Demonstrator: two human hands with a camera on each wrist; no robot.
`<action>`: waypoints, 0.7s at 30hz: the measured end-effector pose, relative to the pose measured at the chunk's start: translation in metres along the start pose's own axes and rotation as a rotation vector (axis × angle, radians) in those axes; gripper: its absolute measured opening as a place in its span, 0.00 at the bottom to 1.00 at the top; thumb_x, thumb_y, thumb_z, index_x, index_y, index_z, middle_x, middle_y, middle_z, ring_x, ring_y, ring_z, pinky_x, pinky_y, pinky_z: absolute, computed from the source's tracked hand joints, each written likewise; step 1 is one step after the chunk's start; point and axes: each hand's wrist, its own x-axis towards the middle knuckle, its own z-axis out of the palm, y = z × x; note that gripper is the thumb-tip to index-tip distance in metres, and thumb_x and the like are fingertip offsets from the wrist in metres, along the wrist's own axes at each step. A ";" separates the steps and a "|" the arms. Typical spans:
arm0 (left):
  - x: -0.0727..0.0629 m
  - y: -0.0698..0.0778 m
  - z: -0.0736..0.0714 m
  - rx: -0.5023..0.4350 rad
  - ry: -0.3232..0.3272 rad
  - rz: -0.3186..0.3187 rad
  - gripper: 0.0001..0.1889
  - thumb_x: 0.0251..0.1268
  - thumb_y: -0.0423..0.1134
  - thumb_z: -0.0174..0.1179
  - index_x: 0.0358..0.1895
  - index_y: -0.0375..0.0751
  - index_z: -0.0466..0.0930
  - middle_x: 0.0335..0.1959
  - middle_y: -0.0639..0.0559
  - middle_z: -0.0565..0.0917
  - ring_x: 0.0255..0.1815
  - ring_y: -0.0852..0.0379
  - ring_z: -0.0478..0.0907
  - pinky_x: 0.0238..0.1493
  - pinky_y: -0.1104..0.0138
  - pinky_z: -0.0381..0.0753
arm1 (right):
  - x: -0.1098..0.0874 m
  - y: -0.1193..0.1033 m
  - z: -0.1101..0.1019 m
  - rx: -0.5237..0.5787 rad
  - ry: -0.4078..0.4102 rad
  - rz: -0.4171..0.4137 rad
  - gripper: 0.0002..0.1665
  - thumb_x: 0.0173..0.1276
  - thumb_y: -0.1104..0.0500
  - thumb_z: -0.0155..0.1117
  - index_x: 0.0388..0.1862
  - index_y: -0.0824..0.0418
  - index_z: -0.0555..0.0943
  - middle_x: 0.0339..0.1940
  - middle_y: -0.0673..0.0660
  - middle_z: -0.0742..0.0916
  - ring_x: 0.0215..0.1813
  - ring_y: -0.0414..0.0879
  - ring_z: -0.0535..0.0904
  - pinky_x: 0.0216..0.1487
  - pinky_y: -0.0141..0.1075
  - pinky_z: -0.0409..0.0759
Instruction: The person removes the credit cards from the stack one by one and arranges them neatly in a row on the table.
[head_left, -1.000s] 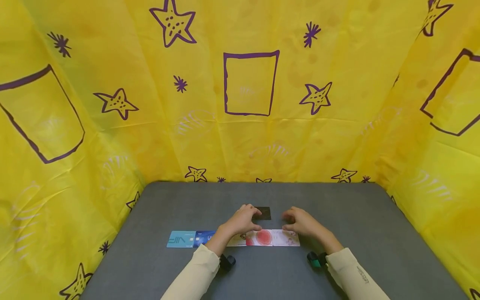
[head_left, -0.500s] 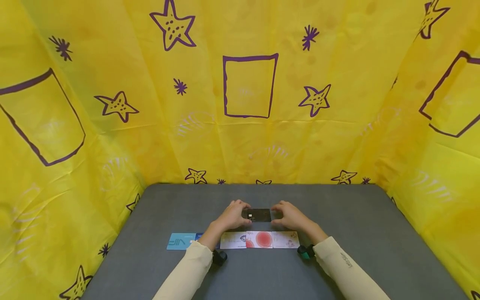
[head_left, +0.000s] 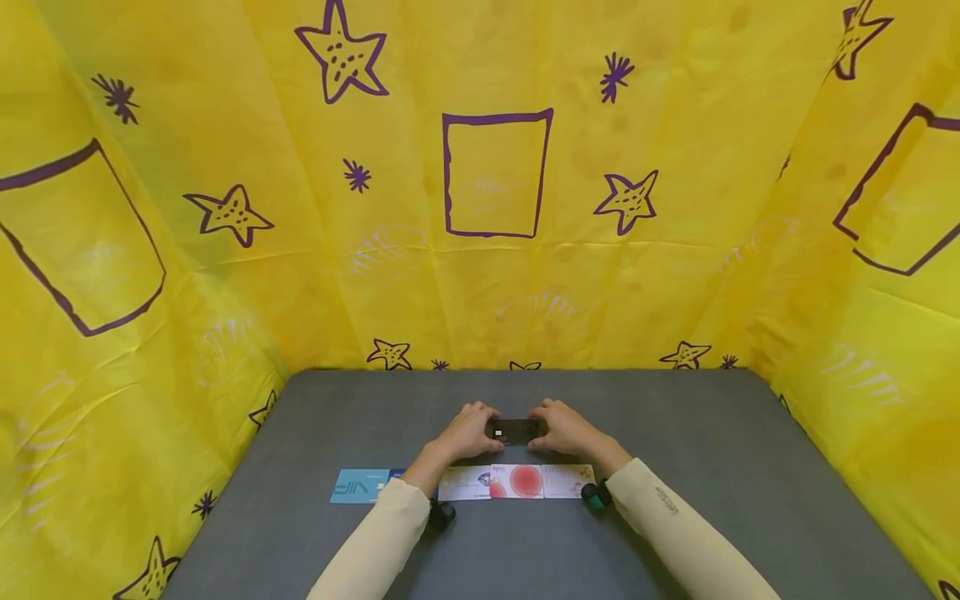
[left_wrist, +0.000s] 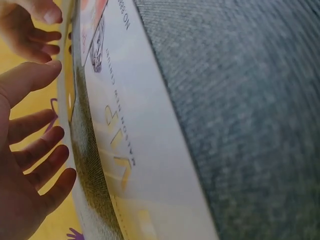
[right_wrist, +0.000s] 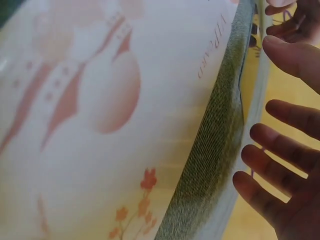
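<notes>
A small black card (head_left: 516,432) with a pale chip mark lies on the grey table, between my two hands in the head view. My left hand (head_left: 467,433) is at its left end, thumb near the lower corner and fingers near the upper one. At the other end, my right hand (head_left: 566,432) overlaps the card's edge. Both wrist views show fingers loosely spread. Closer to me lies a row: a teal card (head_left: 358,486), a blue card (head_left: 395,473) mostly hidden by the left arm, a white VIP card (left_wrist: 140,125), a red-circle card (head_left: 519,482) and a pale floral card (right_wrist: 170,100).
The grey table (head_left: 675,433) ends at yellow cloth (head_left: 495,308) with purple star drawings, which rises at the back and both sides. Dark wrist straps with cameras (head_left: 441,514) hang under the wrists, close to the card row.
Both hands have moved away from the row, out to the black card. The left came off its top and went to its left end; the right moved left to its right end.
</notes>
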 end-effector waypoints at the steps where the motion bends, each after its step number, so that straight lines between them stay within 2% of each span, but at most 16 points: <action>1: 0.001 0.000 0.001 0.008 -0.003 0.003 0.30 0.53 0.47 0.71 0.59 0.39 0.78 0.54 0.44 0.78 0.55 0.47 0.71 0.59 0.53 0.71 | 0.001 0.000 0.001 0.000 -0.002 -0.004 0.30 0.52 0.50 0.77 0.52 0.62 0.83 0.43 0.56 0.81 0.44 0.48 0.74 0.50 0.46 0.75; 9: 0.005 0.003 0.003 0.051 -0.024 -0.006 0.29 0.53 0.47 0.71 0.58 0.39 0.78 0.52 0.45 0.77 0.52 0.49 0.70 0.57 0.55 0.71 | 0.008 -0.003 0.005 -0.035 -0.013 -0.018 0.31 0.51 0.49 0.78 0.52 0.62 0.82 0.45 0.57 0.81 0.45 0.48 0.74 0.52 0.46 0.76; 21: 0.011 0.005 0.007 0.102 -0.043 -0.039 0.30 0.52 0.47 0.72 0.58 0.38 0.78 0.51 0.45 0.77 0.51 0.49 0.70 0.56 0.54 0.70 | 0.012 -0.005 0.007 -0.056 -0.038 0.005 0.29 0.53 0.51 0.77 0.52 0.62 0.83 0.45 0.56 0.80 0.46 0.48 0.73 0.52 0.45 0.75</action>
